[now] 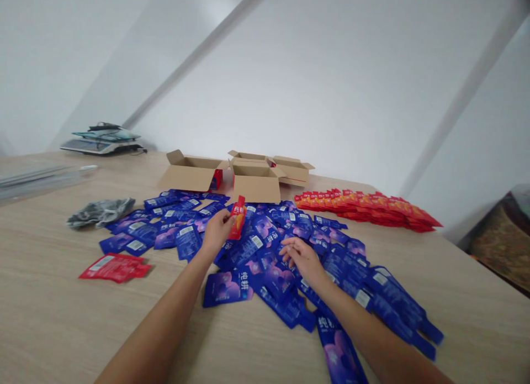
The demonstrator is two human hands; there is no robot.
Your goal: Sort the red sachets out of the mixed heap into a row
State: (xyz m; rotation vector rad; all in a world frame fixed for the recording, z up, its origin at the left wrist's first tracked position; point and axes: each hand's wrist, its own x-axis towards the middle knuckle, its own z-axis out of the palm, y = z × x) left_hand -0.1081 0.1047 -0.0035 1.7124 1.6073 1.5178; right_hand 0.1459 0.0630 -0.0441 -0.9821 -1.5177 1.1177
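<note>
My left hand (218, 229) is closed on a small red pouch (237, 222) with an orange picture, held upright above the pile. Beneath both hands spreads a wide heap of blue pouches (226, 287), many printed with pink-purple fruit and others showing white barcode labels. My right hand (301, 256) hovers over the middle of this heap, fingers apart and slightly bent, with nothing visible in it. Another red pouch (114, 267) lies barcode side up on the table at the left. A long row of overlapping red pouches (364, 207) rests at the right.
Behind the heap stand open cardboard boxes (256, 186), several in number. A grey cloth bundle (100, 211) lies left of the heap. Farther back are a flat scale-like device (103, 145) and clear plastic sheeting (41, 179). A patterned brown object (503, 243) sits beyond the right table edge.
</note>
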